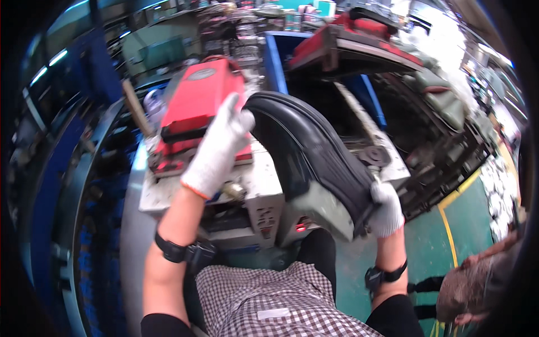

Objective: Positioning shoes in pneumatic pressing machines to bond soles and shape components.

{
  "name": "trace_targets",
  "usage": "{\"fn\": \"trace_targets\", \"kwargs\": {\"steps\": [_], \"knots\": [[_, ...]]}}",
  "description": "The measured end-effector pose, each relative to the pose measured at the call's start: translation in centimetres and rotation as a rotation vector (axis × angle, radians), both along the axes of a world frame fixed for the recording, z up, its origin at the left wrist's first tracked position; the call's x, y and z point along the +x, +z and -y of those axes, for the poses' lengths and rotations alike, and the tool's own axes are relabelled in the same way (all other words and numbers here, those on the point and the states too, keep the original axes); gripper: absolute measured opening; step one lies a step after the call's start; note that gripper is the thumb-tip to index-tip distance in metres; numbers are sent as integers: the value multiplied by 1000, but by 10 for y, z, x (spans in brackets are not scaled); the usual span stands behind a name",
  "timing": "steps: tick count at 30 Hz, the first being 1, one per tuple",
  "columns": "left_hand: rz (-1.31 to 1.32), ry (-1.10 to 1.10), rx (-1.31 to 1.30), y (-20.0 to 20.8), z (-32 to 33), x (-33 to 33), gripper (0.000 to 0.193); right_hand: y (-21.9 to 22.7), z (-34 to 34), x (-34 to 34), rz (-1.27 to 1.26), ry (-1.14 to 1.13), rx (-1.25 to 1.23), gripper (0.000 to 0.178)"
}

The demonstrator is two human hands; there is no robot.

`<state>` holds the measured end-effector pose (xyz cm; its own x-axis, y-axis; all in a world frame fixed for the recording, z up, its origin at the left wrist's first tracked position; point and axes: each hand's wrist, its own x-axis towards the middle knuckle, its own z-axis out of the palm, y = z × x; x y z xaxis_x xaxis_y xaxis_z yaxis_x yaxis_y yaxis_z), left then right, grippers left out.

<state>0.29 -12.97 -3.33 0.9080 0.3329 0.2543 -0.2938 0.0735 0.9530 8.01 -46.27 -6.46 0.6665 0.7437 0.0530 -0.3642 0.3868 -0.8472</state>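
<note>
Between my hands hangs a long, glossy black curved piece [314, 146] with ridges along it and a grey-green patch at its lower end, boot-like in shape. My left hand [222, 137], in a white knit glove, grips its upper left end, the index finger sticking up off it. At the lower right end my right hand [386, 209], also gloved in white, is closed round the edge; part of its fingers is hidden behind the piece. A red-topped machine unit [202, 92] lies just beyond my left hand.
A pale machine bench [263, 194] stands in front of me. Another red-covered unit [359, 42] is raised beyond the piece, near a blue bin [275, 62]. Grey-green pieces [441, 98] are heaped at the right. A person [477, 275] stands at the lower right.
</note>
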Motion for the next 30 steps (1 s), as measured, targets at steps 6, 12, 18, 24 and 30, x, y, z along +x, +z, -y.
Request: {"fn": "trace_targets", "kwargs": {"steps": [6, 12, 18, 24, 30], "knots": [[346, 181, -9, -38, 6, -131, 103, -141, -78, -90, -588, 344, 386, 102], [282, 376, -74, -62, 0, -220, 90, -239, -129, -126, -592, 536, 245, 110], [289, 552, 60, -78, -3, -257, 75, -267, -152, -142, -806, 741, 239, 105], [276, 828, -64, -104, -30, -276, 84, -190, -184, -154, -872, 807, 116, 91], [307, 347, -433, -143, -3, -296, 105, -111, -255, -184, -152, 789, -19, 95]]}}
